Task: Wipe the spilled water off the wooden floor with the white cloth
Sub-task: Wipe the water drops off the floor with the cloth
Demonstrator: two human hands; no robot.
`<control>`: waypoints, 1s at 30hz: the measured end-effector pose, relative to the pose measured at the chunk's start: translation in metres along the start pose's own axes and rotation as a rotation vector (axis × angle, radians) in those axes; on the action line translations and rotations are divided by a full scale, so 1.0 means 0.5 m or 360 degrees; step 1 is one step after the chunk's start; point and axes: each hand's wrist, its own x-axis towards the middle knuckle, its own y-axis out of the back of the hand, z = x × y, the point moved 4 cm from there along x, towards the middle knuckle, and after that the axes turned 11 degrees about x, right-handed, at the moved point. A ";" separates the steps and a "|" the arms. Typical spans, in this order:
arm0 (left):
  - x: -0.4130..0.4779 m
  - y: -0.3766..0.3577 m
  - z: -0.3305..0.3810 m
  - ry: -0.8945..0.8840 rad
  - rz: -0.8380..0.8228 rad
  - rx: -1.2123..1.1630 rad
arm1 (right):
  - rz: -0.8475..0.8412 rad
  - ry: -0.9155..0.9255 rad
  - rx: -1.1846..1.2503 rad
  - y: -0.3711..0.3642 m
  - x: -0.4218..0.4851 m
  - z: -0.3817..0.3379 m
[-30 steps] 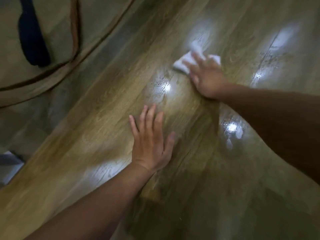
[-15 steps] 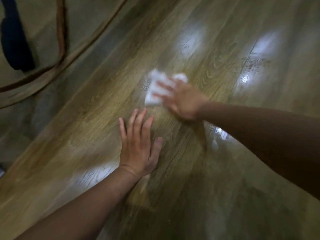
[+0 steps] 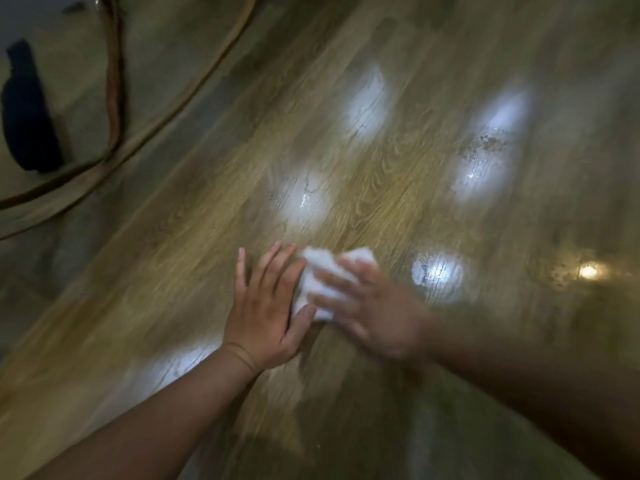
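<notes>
The white cloth (image 3: 313, 284) lies crumpled on the wooden floor (image 3: 381, 174), pressed flat under the fingers of my right hand (image 3: 374, 313), which is blurred by motion. My left hand (image 3: 266, 306) rests flat on the floor with fingers spread, its thumb side touching the cloth's left edge. Wet, glossy patches of water (image 3: 436, 275) shine to the right of the cloth, with more water farther back (image 3: 481, 168) and above the cloth (image 3: 301, 199). Most of the cloth is hidden beneath my right hand.
A rug with a brown border (image 3: 114, 98) covers the floor at the upper left, and a dark blue object (image 3: 27, 116) lies on it. A bright light glare (image 3: 588, 270) reflects off the floor at the right.
My right hand has dragged the cloth toward me and leftward, from far across the floor to right beside my left hand. The left hand has stayed planted on the floor.
</notes>
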 end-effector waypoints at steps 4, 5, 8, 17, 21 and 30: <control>-0.001 -0.002 0.002 -0.0044 -0.0035 0.0032 | 0.0217 -0.1049 -0.0096 0.133 0.038 0.354; 0.000 0.000 0.003 -0.0058 -0.0039 0.0025 | 0.0267 -0.1279 0.0049 0.145 0.026 0.401; 0.000 0.002 0.003 -0.0049 -0.0025 0.0019 | 0.0383 -0.1332 0.0208 0.108 0.014 0.342; 0.002 0.004 0.003 -0.0054 -0.0030 0.0015 | -0.0060 0.0059 0.0149 -0.037 -0.186 -0.045; 0.001 0.002 0.007 -0.0092 -0.0031 -0.0009 | 0.0292 -0.1034 0.0035 0.119 -0.187 0.361; 0.004 0.004 0.007 -0.0057 -0.0063 0.0034 | 0.0448 -0.0597 0.0328 -0.040 -0.233 -0.004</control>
